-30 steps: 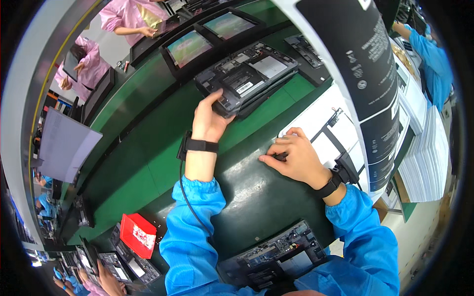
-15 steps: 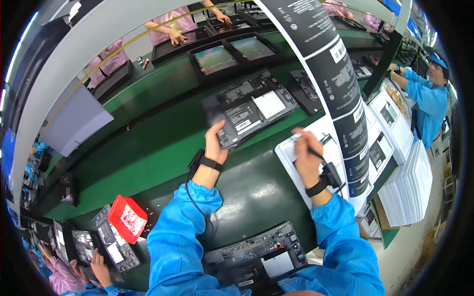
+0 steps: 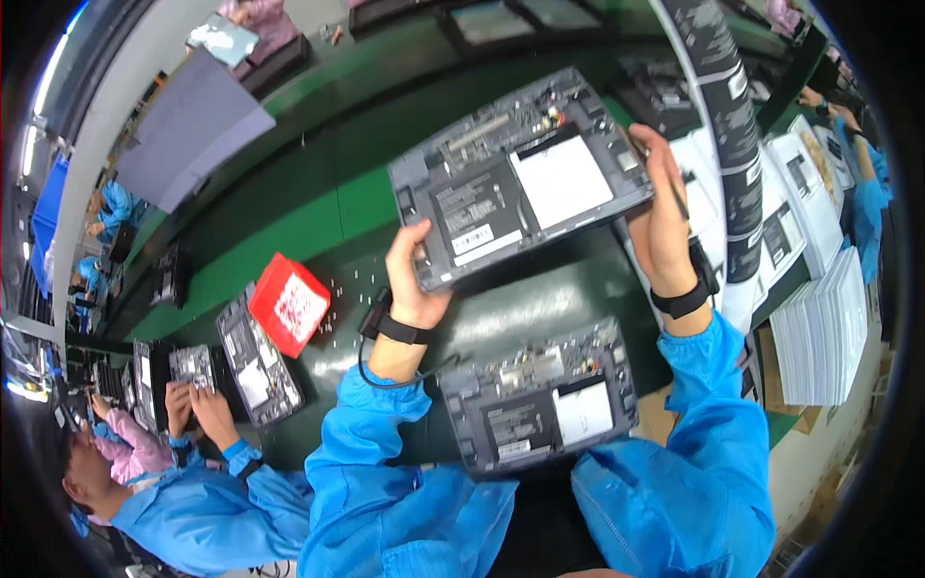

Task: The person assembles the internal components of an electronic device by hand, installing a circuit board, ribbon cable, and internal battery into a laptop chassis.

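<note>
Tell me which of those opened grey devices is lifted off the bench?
The upper grey device, gripped by the left hand and right hand; the other lies flat near the person.

Blue smock sleeves w/ elastic cuffs, black wrist straps on both hands, left corded, right.

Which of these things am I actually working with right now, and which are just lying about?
In hand:
- left hand and right hand holding the opened device

Lying about:
- second opened device
- red box
- paper stack
</note>
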`<state>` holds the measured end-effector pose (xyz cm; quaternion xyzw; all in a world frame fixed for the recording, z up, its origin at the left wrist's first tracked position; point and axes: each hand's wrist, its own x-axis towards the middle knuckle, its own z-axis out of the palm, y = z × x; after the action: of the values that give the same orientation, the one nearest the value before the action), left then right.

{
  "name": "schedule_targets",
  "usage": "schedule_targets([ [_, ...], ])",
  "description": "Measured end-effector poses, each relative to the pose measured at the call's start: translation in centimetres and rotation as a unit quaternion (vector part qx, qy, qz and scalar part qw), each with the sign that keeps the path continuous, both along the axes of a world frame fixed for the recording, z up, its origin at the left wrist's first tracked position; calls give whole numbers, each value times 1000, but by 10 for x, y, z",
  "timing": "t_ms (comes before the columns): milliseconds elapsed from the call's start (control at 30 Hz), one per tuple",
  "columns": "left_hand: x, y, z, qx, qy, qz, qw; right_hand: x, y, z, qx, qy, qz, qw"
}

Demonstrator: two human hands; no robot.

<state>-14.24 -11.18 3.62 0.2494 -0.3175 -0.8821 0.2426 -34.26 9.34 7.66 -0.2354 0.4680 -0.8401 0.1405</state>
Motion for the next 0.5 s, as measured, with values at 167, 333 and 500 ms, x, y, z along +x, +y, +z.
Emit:
schedule_targets([
  [167, 82, 38, 44, -42, -42, -21, 998, 61, 43, 16, 23, -1, 18, 1000],
  [333, 145, 90, 20, -135, -193, 15, 972, 117, 111, -23, 127, -29, -58, 990],
  [500, 189, 136, 20, -170, -232, -83, 954, 171, 170, -48, 195, -99, -126, 968],
])
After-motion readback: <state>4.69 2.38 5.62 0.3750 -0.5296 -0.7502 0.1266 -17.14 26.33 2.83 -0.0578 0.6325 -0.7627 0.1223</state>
